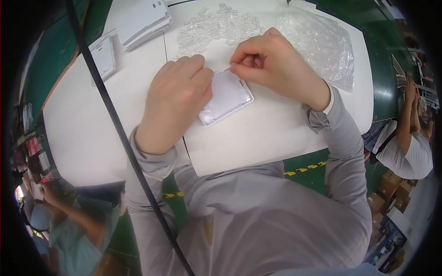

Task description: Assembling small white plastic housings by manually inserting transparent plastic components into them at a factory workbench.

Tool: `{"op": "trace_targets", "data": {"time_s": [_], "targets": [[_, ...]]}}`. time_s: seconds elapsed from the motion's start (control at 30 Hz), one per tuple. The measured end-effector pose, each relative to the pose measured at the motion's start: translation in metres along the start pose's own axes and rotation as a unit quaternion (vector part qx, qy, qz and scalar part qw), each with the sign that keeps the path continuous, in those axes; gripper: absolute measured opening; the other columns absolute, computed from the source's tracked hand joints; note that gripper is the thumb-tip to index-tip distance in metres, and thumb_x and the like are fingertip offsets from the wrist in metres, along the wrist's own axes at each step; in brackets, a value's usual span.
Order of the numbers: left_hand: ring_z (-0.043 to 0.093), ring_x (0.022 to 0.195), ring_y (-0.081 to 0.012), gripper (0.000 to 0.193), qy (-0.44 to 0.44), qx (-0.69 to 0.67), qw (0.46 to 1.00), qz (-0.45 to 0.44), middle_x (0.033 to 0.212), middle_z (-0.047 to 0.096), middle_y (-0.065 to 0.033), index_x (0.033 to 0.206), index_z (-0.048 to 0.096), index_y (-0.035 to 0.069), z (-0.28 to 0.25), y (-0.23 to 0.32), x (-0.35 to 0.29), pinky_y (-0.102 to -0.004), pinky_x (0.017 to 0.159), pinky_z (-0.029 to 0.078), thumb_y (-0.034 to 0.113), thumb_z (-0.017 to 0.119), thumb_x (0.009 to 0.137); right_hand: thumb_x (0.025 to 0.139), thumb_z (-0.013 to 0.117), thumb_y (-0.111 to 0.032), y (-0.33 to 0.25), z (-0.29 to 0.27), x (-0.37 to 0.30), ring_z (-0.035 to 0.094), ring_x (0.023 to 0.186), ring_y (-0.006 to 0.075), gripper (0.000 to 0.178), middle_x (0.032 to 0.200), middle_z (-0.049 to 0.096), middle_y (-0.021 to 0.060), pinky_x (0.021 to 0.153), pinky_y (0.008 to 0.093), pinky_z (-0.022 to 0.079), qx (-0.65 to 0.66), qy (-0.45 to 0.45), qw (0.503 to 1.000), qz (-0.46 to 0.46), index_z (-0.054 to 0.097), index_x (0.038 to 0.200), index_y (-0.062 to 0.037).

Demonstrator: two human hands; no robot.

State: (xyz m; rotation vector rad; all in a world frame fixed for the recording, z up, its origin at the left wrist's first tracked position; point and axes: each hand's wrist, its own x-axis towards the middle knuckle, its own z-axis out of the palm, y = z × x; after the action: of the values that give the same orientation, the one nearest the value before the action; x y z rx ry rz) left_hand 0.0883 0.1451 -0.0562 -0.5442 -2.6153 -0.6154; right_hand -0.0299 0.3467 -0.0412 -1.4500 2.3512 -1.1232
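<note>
A shallow white plastic cover (229, 97) with a raised rim lies on the white table in front of me. My left hand (180, 96) rests over its left side with the fingers curled, hiding that edge; whether anything sits in those fingers is hidden. Above the cover's far right part, my right hand (271, 62) pinches with thumb and forefinger. Between these fingertips, at the rim, whatever they grip is too small to make out. Just beyond both hands spreads a loose pile of small clear plastic pieces (216, 28).
A large clear plastic bag (317, 46) lies at the far right of the table. Stacked white covers (142, 23) stand at the far left, with a single white cover (102, 56) beside them. A dark strap (108, 103) crosses the view. Other people work at both sides.
</note>
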Motion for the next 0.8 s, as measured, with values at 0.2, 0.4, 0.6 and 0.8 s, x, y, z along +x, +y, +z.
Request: {"op": "trace_targets", "data": {"time_s": [0.2, 0.4, 0.6, 0.8], "targets": [[0.059, 0.082, -0.0331, 0.019, -0.016, -0.025, 1.000, -0.007, 0.090, 0.057, -0.0135, 0.092, 0.062, 0.001, 0.000, 0.002, -0.002, -0.0414, 0.073, 0.048, -0.001, 0.073, 0.076, 0.076, 0.073, -0.005, -0.004, -0.001, -0.001, 0.064, 0.057, 0.0274, 0.007, 0.062, 0.064, 0.0117, 0.057, 0.0334, 0.050, -0.015, -0.015, 1.000, 0.007, 0.069, 0.075, -0.0006], [0.056, 0.078, -0.0259, 0.018, -0.007, 0.019, 1.000, 0.019, 0.082, 0.051, -0.0083, 0.077, 0.053, 0.006, 0.008, 0.006, 0.001, -0.0366, 0.069, 0.047, 0.000, 0.067, 0.068, 0.076, 0.071, -0.009, -0.011, -0.001, -0.001, 0.061, 0.057, 0.0300, 0.012, 0.060, 0.062, 0.0115, 0.065, 0.0373, 0.047, -0.087, -0.059, 0.994, 0.020, 0.064, 0.068, -0.0033], [0.057, 0.079, -0.0323, 0.019, -0.018, -0.015, 1.000, -0.017, 0.086, 0.054, -0.0124, 0.086, 0.058, 0.001, 0.007, 0.008, -0.004, -0.0421, 0.068, 0.048, -0.003, 0.072, 0.073, 0.079, 0.069, -0.013, -0.017, 0.009, -0.006, 0.057, 0.055, 0.0291, 0.015, 0.056, 0.059, 0.0088, 0.073, 0.0388, 0.040, -0.183, -0.033, 0.982, -0.028, 0.060, 0.068, -0.0081], [0.058, 0.081, -0.0315, 0.024, 0.019, -0.027, 0.999, -0.038, 0.088, 0.055, -0.0124, 0.094, 0.063, 0.000, 0.006, 0.012, -0.010, -0.0380, 0.070, 0.049, -0.006, 0.074, 0.073, 0.080, 0.072, -0.015, -0.008, 0.022, -0.020, 0.059, 0.063, 0.0247, 0.014, 0.064, 0.063, 0.0062, 0.074, 0.0375, 0.040, -0.221, 0.029, 0.972, -0.078, 0.060, 0.079, -0.0095]]}}
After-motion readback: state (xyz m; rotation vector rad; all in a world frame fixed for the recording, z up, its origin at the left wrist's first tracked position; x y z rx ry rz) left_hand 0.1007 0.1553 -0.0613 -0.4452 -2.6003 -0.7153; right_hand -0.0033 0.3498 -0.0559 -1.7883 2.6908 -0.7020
